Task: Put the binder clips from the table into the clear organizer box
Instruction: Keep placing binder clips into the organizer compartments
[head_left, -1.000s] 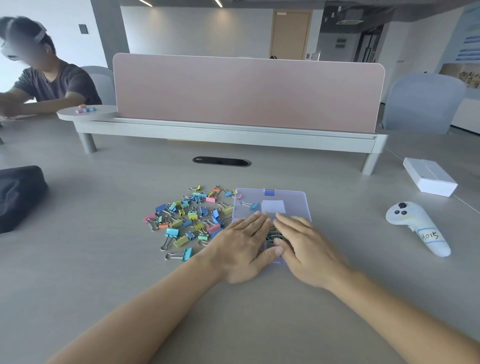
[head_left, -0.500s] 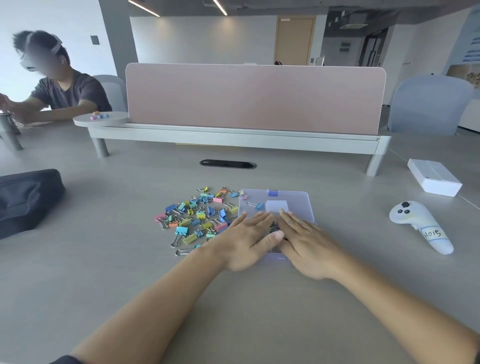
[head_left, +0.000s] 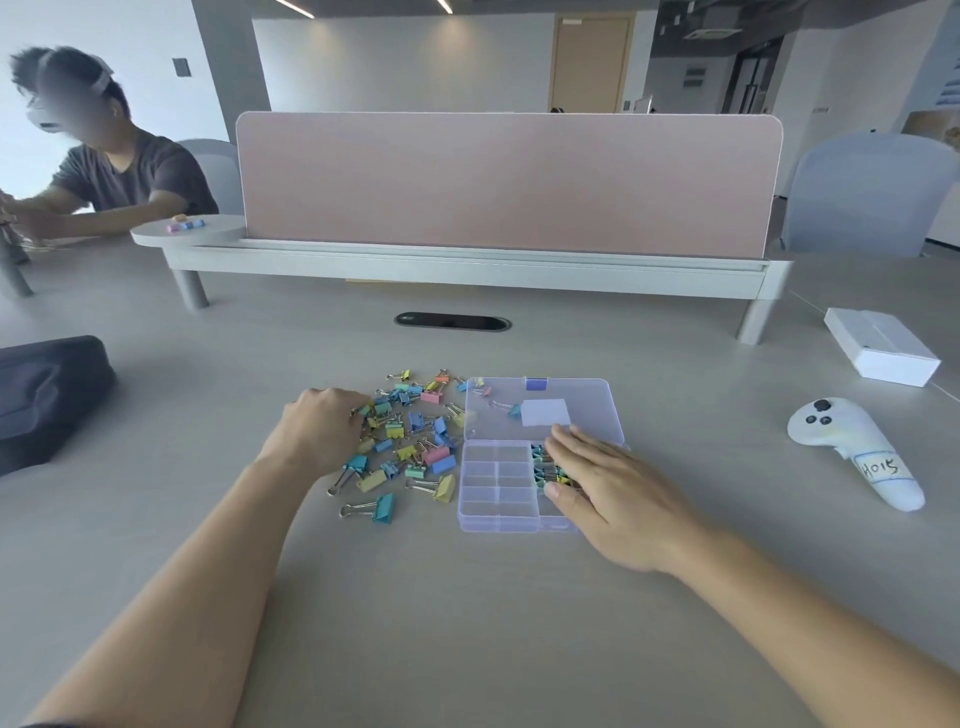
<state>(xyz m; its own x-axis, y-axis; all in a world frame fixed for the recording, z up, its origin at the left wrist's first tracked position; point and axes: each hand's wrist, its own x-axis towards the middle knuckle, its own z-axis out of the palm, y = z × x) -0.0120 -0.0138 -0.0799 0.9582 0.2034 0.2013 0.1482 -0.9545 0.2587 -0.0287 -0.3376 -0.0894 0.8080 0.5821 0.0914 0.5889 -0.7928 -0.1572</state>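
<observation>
A pile of coloured binder clips (head_left: 410, 441) lies on the table just left of the clear organizer box (head_left: 496, 486). The box is open, with its lid (head_left: 571, 395) folded back flat. Its left compartments look empty, and several clips fill the right-hand compartment (head_left: 540, 462). My left hand (head_left: 319, 434) is at the pile's left edge, knuckles up, fingers curled onto clips there; the fingertips are hidden. My right hand (head_left: 618, 491) lies flat with straight fingers over the clips in the right compartment.
A white controller (head_left: 852, 447) and a white box (head_left: 880, 353) lie to the right. A black pouch (head_left: 47, 395) sits at the left. Behind stand a pink divider (head_left: 509, 182) on a grey rail and a cable slot (head_left: 452, 322). A person sits at far left.
My left hand left the box and moved left onto the clip pile, uncovering the box's left compartments. My right hand stayed on the box's right side.
</observation>
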